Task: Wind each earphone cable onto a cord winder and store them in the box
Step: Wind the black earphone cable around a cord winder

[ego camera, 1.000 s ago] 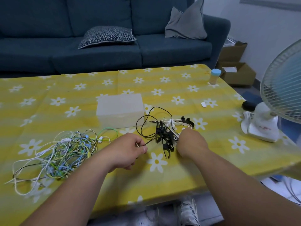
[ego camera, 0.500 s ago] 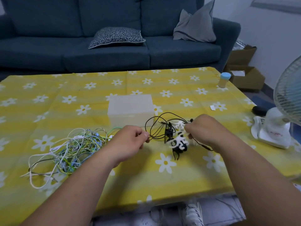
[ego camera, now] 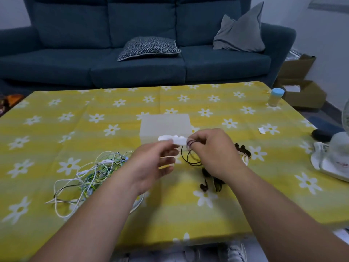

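While our left hand pinches the white cord winder, fingers of our right hand grip the black earphone cable.

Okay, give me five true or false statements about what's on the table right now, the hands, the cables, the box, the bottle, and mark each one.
1. The left hand holds a white cord winder. True.
2. The right hand pinches a green cable. False: it pinches a black cable at the winder's end.
3. The box sits on the tablecloth just beyond the hands. True.
4. The tangle of earphone cables lies to the right of the right hand. False: it lies left of the left hand.
5. The blue-capped bottle lies tipped over beside the box. False: it stands upright near the table's far right corner.
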Tool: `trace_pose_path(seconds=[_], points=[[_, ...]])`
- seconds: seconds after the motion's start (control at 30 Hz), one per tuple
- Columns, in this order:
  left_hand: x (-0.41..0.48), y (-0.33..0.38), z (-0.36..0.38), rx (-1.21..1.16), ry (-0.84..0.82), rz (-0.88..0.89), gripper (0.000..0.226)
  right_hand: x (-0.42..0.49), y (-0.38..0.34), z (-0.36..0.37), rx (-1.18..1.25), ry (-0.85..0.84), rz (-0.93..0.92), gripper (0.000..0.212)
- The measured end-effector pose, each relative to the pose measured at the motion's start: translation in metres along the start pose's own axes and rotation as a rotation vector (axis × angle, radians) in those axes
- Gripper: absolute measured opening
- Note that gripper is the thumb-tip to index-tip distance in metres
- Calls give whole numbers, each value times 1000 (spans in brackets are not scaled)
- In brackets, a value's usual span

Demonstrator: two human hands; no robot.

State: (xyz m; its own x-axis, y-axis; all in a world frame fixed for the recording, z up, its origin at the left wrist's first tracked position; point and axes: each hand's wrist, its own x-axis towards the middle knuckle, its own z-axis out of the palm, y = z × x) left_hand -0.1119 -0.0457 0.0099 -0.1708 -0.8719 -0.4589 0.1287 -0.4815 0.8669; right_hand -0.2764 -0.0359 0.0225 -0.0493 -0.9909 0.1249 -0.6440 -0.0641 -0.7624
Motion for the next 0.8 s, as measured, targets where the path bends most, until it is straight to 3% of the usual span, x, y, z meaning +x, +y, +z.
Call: trace_pose_path(seconds=[0.1, 0.37, 0.53, 0.8], points=[[0, 4, -4, -141, -16, -88, 40, -7, -6, 10, -141, -61, -68, 10], [3, 1, -11, -125, 238, 137, 13, -13, -12, 9, -143, -231, -24, 10], [-4, 3, -11, -168, 66, 199, 7, -16, -18, 5, 189, -282, 18, 15], [-10, 3, -4, -79, -97, 264, 24, -14, -22, -3, 465, -140, -40, 12]])
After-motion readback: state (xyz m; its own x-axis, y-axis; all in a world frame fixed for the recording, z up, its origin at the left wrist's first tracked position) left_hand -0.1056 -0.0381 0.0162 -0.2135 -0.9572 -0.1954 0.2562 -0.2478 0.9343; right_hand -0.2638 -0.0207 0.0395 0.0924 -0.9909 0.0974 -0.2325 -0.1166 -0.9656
